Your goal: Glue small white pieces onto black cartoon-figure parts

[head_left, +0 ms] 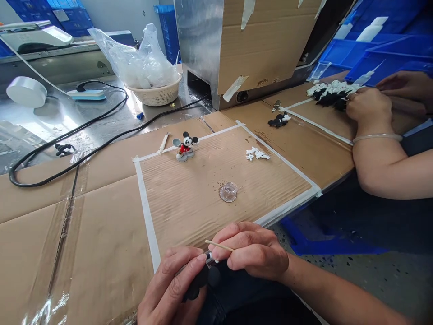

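Observation:
My left hand [174,282] is closed around a black figure part [199,282] with rounded ends, partly hidden by the fingers. My right hand [252,250] meets it at the fingertips. A thin wooden stick [219,246] lies across the right fingers, held in them. At their tips a small white piece [214,258] touches the black part. Beyond the hands, a small clear round dish [228,192] sits on the taped cardboard [182,203]. Several little white pieces [257,154] lie farther right. A painted mouse figurine [186,146] in red stands near the far tape edge.
A basket [154,92] with plastic bags stands at the back, beside a metal machine [199,40]. A black cable [101,167] loops across the left. On the right, another person's arm [375,122] reaches over a black-and-white pile [333,92]. A black figure [279,119] lies nearby.

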